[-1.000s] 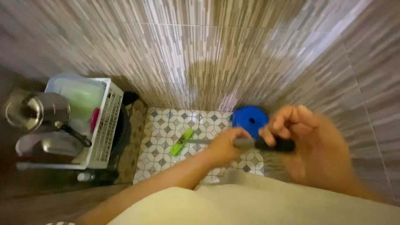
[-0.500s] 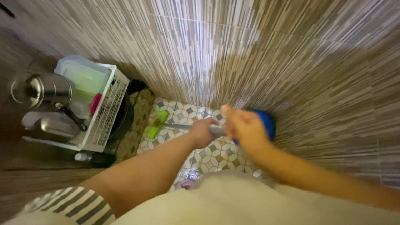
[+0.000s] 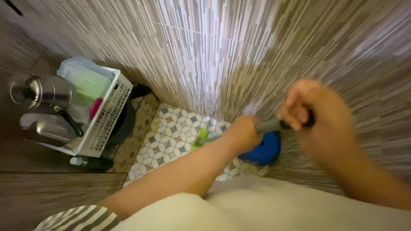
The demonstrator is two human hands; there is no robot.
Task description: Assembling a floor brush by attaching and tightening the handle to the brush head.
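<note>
hands: left (image 3: 243, 133), right (image 3: 310, 114) grip long-handled brush (image 3: 274, 125) | blue bowl (image 3: 263, 149) below

hands: 2 (image 3: 244, 132) (image 3: 314, 113) | brush: 1 (image 3: 202, 136) | blue bowl: 1 (image 3: 264, 150) | white basket: 1 (image 3: 109, 117) | steel pots: 2 (image 3: 40, 90) (image 3: 45, 128) | bottle: 1 (image 3: 92, 163)

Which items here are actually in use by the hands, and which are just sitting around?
In use: left hand and right hand gripping a long grey handle; green brush head at its far end over the patterned floor tiles.

Lying about: blue round object, white basket, metal kettle, small bottle.
</note>
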